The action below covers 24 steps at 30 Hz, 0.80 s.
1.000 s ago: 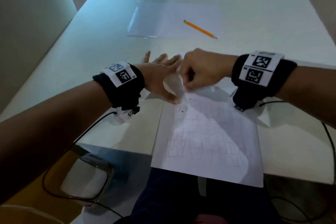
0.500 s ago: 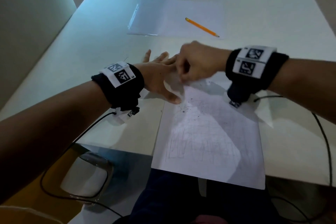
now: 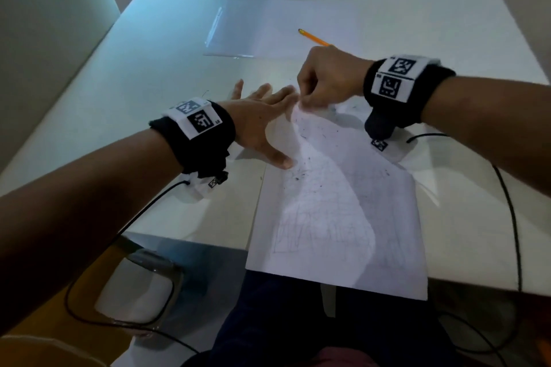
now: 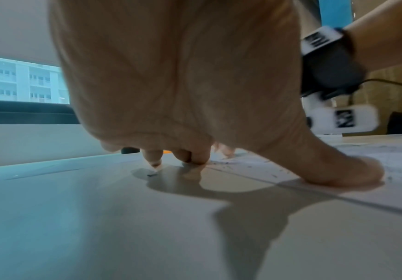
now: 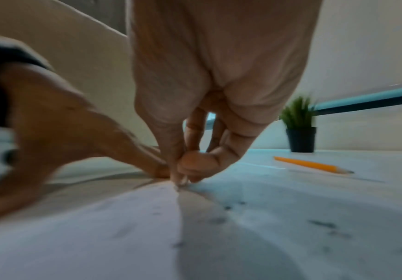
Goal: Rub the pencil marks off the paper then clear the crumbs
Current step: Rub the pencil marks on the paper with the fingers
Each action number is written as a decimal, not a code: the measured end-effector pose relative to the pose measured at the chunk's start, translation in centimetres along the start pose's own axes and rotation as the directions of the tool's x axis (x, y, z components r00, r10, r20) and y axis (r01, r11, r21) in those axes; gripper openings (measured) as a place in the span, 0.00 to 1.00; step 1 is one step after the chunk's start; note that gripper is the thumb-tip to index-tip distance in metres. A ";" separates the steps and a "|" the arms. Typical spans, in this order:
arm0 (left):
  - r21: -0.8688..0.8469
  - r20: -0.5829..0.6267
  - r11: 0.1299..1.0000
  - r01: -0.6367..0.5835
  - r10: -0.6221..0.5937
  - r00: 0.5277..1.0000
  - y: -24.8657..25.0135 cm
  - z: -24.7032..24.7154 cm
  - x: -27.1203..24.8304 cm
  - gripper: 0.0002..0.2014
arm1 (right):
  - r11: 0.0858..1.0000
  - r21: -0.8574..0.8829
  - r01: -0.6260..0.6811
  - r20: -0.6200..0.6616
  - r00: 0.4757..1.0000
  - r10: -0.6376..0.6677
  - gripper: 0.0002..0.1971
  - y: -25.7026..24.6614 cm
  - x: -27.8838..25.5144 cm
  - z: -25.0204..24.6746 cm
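While the flat left hand (image 3: 262,125) pins the paper (image 3: 337,217), right-hand fingers (image 5: 183,170) pinch its far edge.

Light: I read dim, cool-blue daylight from upper frame | Shadows: hard, cast toward lower frame | Blur: my right-wrist view smeared | Distortion: wide-angle edge bowing
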<state>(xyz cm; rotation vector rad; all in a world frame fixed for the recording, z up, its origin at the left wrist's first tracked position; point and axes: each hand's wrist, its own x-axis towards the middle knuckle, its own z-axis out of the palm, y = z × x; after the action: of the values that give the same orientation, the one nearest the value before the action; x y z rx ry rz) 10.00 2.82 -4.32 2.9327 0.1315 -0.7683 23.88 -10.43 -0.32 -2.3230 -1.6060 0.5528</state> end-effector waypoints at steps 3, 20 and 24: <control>-0.013 0.000 1.000 0.007 -0.007 1.000 0.1 0.0 -0.1 0.73 | 0.998 -0.037 0.051 0.121 0.992 -0.046 0.12 -1.6 -2.5 1.7; 0.030 -0.015 1.000 0.003 -0.003 1.000 0.7 -0.6 -0.3 0.68 | 0.999 0.001 0.054 0.073 0.996 -0.054 0.04 -0.4 -5.1 2.2; 0.040 -0.134 0.999 -0.017 0.023 0.991 1.1 -1.3 -0.7 0.66 | 0.999 -0.002 -0.035 -0.049 0.998 0.035 0.05 1.4 -5.8 2.3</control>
<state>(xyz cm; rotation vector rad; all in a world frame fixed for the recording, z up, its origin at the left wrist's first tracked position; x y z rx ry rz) 10.20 1.86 -2.75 3.0169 0.0988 -0.5762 22.23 -16.34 -2.01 -2.3522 -1.5476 0.4982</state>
